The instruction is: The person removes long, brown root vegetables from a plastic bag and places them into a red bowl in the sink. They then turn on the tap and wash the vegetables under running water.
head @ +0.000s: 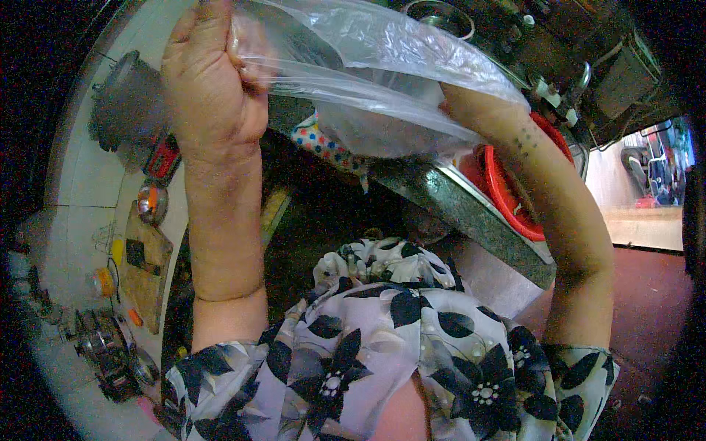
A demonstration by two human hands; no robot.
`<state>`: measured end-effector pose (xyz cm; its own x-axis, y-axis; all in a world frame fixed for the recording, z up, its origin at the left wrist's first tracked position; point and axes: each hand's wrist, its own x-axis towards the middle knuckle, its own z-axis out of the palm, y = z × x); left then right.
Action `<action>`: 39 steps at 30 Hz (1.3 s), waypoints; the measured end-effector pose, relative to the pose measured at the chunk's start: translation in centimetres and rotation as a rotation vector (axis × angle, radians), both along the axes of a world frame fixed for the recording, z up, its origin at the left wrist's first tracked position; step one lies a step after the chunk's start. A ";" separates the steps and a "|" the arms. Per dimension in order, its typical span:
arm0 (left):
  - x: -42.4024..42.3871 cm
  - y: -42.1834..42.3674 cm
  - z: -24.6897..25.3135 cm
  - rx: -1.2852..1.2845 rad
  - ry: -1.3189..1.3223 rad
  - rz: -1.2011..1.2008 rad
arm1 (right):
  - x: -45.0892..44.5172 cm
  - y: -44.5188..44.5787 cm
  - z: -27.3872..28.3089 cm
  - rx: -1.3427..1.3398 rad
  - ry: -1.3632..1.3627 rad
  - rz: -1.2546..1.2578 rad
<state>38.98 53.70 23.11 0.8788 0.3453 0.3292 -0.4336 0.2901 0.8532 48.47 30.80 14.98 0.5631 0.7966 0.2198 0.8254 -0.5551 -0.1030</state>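
Observation:
My left hand [218, 77] is raised at the upper left, its fingers closed on the edge of a clear plastic bag [397, 41]. The bag stretches across the top of the view to my right forearm, which reaches into or behind the film. My right hand [411, 99] shows only dimly through the plastic, so its fingers cannot be made out. Below the film hangs a white cloth with coloured dots [325, 146], near the counter edge.
A red plastic basin [513, 220] stands by the stone counter edge [474, 215] under my right forearm. A metal bowl [441, 16] is at the top. At left are a dark pot [129, 105], a wooden board [146, 264] and several small items on white tiles.

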 end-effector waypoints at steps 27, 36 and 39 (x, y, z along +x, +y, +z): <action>8.6 -3.2 -3.6 1.759 0.024 0.115 | 0.1 0.7 -3.0 -0.836 0.438 0.269; 9.0 -3.8 -1.5 1.367 0.125 -0.287 | -0.4 8.2 -3.3 0.043 0.587 -0.194; 8.6 -3.8 -2.5 1.288 0.150 -0.371 | 0.0 6.3 -2.0 0.095 0.744 -0.180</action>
